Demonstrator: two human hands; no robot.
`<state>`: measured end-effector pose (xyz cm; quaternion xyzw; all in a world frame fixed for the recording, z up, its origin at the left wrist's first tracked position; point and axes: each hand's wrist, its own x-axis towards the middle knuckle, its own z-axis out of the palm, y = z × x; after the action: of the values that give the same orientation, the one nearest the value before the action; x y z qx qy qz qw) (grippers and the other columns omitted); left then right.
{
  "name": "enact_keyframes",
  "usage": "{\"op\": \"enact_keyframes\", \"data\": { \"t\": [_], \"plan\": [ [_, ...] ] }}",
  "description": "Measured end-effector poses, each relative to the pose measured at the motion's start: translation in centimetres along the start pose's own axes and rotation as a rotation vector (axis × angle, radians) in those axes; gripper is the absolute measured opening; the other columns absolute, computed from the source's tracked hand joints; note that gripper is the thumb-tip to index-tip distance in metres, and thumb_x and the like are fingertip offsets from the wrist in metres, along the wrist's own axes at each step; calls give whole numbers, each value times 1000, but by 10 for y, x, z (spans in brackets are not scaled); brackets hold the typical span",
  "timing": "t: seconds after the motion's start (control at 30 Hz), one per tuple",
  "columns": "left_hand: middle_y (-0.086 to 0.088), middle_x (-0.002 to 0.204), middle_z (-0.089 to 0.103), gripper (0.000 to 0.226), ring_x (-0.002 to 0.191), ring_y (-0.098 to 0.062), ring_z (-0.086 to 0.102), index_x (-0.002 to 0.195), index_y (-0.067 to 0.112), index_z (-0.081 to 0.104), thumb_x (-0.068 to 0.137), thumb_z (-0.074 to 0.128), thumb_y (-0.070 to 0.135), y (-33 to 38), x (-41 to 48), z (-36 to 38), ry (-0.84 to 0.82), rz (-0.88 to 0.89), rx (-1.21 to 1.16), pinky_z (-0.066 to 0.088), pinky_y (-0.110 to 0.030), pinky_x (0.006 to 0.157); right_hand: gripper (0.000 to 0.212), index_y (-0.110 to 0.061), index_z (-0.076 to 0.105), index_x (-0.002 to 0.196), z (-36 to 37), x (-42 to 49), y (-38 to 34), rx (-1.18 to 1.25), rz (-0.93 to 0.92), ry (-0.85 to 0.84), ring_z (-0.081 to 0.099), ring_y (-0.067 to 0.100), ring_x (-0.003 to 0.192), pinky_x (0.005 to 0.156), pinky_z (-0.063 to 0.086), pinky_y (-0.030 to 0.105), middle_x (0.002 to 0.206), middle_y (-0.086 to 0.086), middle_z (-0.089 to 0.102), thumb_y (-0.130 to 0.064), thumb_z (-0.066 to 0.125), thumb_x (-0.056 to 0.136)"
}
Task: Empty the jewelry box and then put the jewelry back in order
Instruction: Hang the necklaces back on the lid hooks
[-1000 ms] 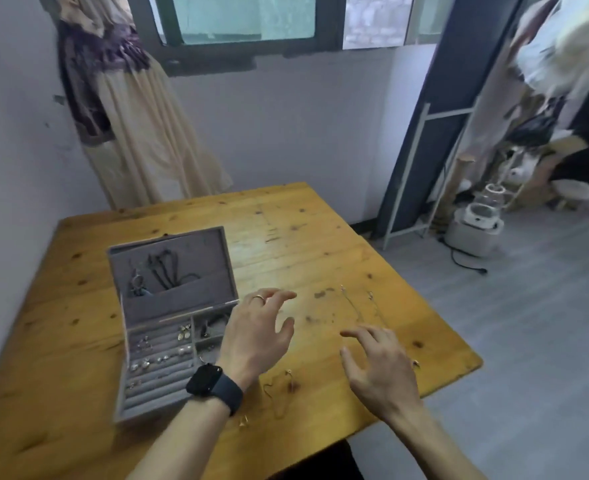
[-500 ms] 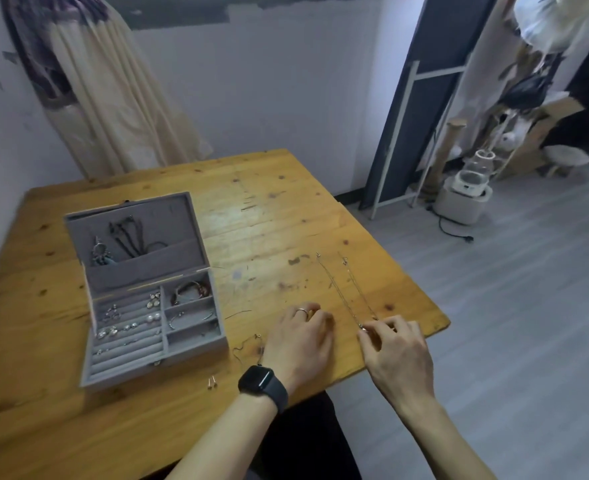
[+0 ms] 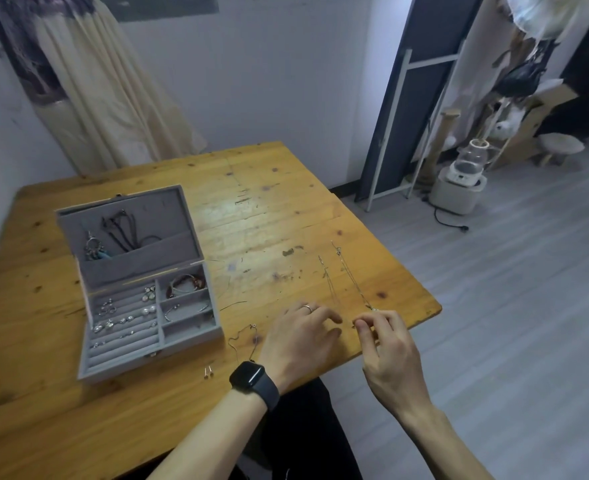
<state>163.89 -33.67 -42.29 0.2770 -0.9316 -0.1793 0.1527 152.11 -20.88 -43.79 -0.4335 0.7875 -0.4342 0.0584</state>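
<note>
While the jewelry box (image 3: 120, 364) sits open, scratches mark the table (image 3: 269, 209).

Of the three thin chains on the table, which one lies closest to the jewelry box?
The curled chain beside the left hand; the other two chains lie stretched straight farther right.

Dim, cool daylight, with one pale glare patch on the far side of the worn yellow wooden table (image 3: 248, 202). Shadows are soft. Wide-angle distortion bends the tall dark upright panel (image 3: 421, 98) — the upper-right corner smears into blur.
</note>
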Motion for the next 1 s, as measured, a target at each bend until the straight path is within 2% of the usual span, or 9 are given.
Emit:
{"op": "enact_keyframes", "data": {
  "t": [0.07,0.23,0.37,0.47,0.57,0.67,0.77,0.9,1.0],
  "plan": [
    [15,123,65,35,118,-8,53,122,37,63,91,57,52,0,-7,-1,-20,6,-59,46,-33,96,12,-28,67,101,-3,-4,-8,61,-6,-28,59,5,86,70,48,19,99,-19,54,-27,55,101],
    [18,95,70,20,85,0,59,98,33,73,90,61,48,2,-21,0,67,-93,-294,51,-32,73,11,-30,67,99,-3,-12,-21,110,-26,-54,60,3,88,70,45,13,98,-17,57,-28,56,101],
    [23,91,71,19,92,1,63,96,34,74,89,64,49,-2,-36,-10,57,-154,-417,50,-21,79,13,-30,67,99,-3,-11,-25,167,41,-18,62,6,88,69,49,22,93,-16,64,-34,55,101],
    [18,88,71,15,90,4,62,92,30,73,90,67,43,2,-42,-28,6,-220,-520,43,-8,74,13,-30,66,97,-4,-8,-36,264,89,-38,66,7,85,71,53,31,88,-17,70,-34,54,102],
    [12,88,73,14,86,0,64,87,28,73,91,67,40,5,-45,-43,-44,-297,-677,45,-11,74,15,-27,64,97,-4,-2,-54,338,88,-32,69,6,81,72,56,33,88,-19,71,-33,51,102],
    [4,93,76,12,89,-11,67,84,27,71,93,66,35,4,-49,-56,-91,-385,-857,48,-24,82,17,-23,62,97,-2,7,-69,419,108,18,68,7,76,71,55,30,88,-17,71,-32,49,103],
    [0,97,76,17,92,-16,69,94,17,69,94,64,34,-4,-54,-77,-152,-481,-1002,50,-34,86,17,-23,62,98,3,18,-84,460,105,24,66,11,73,72,56,36,88,-13,71,-32,49,104],
    [-6,87,71,15,86,-22,67,88,13,67,93,64,27,-31,-61,-112,-182,-552,-1225,47,-36,83,18,-22,62,97,14,36,-106,497,82,0,66,13,71,73,56,40,86,-7,72,-33,49,104],
    [-5,79,68,13,81,-22,65,87,13,69,92,66,25,-54,-73,-137,-128,-551,-1178,48,-34,80,20,-19,62,99,24,47,-118,530,88,-16,66,11,70,72,54,37,88,-4,73,-32,48,105]
  ]
}}
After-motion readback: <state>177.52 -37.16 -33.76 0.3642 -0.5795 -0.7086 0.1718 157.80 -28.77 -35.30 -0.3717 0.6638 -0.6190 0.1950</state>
